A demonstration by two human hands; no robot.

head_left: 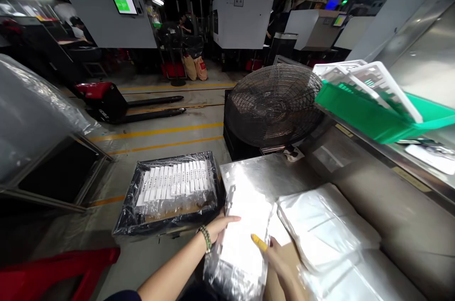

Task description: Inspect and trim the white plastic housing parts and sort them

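Note:
A flat white piece in a clear plastic bag, glaring under the light, is held between both hands over the metal table. My left hand, with a beaded bracelet at the wrist, grips its left edge, thumb on top. At the right edge, my right hand holds it too; a yellow cover sits on one of its digits. Both hands' other fingers are hidden underneath. Stacks of clear plastic bags lie to the right. Left of my hands, a box lined with black plastic contains a row of upright white pieces.
Beyond the metal tabletop stands a large black fan. A green bin with white frames rests on a shelf at right. A pallet jack stands on the floor at left, and a red stool is nearby.

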